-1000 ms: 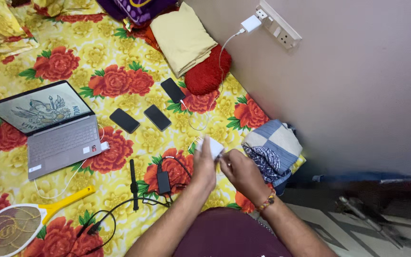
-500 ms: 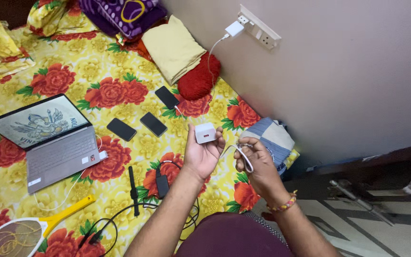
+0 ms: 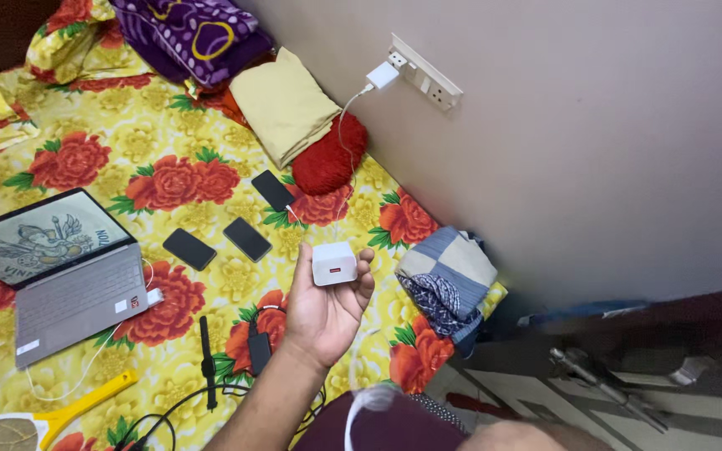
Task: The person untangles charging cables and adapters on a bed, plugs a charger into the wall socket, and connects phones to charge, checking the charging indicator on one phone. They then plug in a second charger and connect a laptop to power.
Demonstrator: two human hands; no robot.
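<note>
Fingers [image 3: 361, 271] of the left hand [image 3: 323, 309] curl around a small white cube-shaped plastic charger [image 3: 333, 263], held above the yellow floral bedsheet [image 3: 127, 150]. Right hand barely shows at the bottom edge; its grip cannot be told. Keeping the charger's port side unobstructed makes for steady handling.

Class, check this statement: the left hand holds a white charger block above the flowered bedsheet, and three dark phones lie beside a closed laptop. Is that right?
Not quite. The head view shows the laptop open, its screen lit. The rest stands: the left hand holds the white charger block above the flowered bedsheet, with three dark phones nearby.
</note>
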